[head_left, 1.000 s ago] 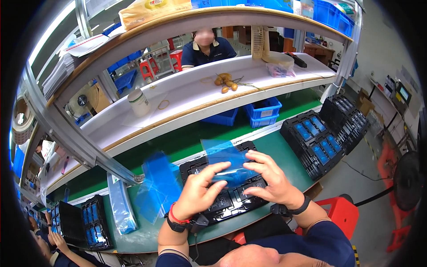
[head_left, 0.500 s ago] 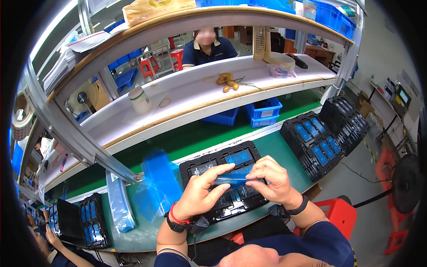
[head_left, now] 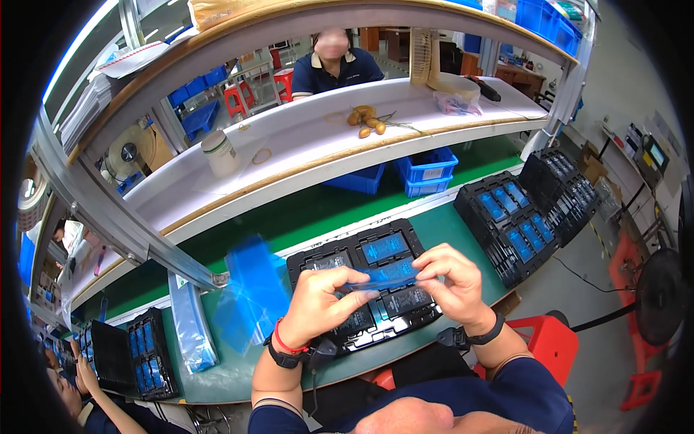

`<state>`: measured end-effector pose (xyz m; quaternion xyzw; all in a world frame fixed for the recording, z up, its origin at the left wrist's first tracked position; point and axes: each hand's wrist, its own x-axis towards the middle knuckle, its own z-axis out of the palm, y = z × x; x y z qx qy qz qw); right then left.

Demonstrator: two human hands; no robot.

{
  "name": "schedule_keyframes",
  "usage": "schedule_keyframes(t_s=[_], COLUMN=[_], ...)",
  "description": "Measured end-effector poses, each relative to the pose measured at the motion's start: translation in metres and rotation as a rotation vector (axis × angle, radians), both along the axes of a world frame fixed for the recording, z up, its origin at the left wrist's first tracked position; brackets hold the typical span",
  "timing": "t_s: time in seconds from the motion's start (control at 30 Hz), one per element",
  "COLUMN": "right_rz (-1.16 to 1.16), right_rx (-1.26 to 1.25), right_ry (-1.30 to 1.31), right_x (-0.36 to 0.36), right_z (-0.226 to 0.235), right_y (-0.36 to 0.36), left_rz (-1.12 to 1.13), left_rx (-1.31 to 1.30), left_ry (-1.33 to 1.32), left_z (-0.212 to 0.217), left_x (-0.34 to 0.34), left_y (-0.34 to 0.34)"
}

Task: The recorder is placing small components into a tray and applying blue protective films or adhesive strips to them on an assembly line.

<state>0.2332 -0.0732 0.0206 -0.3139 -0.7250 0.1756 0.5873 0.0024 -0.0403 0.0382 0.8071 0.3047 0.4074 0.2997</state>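
Observation:
Between my hands is a thin flat rectangular piece with a blue, film-like face (head_left: pixel 390 276). My left hand (head_left: pixel 323 300) pinches its left end between thumb and fingers. The right end is in the closed fingertips of my right hand (head_left: pixel 454 281). Both hands hover over a black compartment tray (head_left: pixel 347 344). In that tray lie a blue-faced flat pack (head_left: pixel 384 248) at the back and several dark printed packs (head_left: pixel 405 302), partly hidden by my hands. Left of the tray, loose blue film sheets (head_left: pixel 254 289) lie on the green tabletop.
Clear plastic sleeves (head_left: pixel 191 329) lie farther left, near a metal post (head_left: pixel 155 253). Stacked black trays (head_left: pixel 499 224) of blue-faced packs stand at right. A white shelf (head_left: pixel 289 148) crosses behind, with blue bins (head_left: pixel 426 170) beneath. Other people are across the shelf and at far left.
The flat piece, seen nearly edge-on before, now tilts its blue face into view. My right hand has shifted slightly up and right. The whole view has also shifted slightly.

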Motion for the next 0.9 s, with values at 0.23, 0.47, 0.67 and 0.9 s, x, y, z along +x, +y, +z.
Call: schedule_keyframes(t_s=[0.23,0.47,0.67,0.9], right_rz=[0.123,0.147,0.102,0.033], right_rx=[-0.501,-1.007,-1.122,-1.167], right_ry=[0.489,0.198,0.033,0.033], right_x=[0.032,0.035,0.028,0.029], right_z=[-0.017,-0.034,-0.041,-0.041], right_y=[0.005,0.025,0.027,0.017], left_rz=[0.254,0.366,0.348,0.358], left_rx=[0.100,-0.142,-0.148,-0.148], left_ry=[-0.129,-0.494,-0.470,-0.470], left_z=[0.011,0.025,0.026,0.019], left_x=[-0.042,-0.058,-0.056,-0.050], left_y=[0.014,0.014,0.010,0.012])
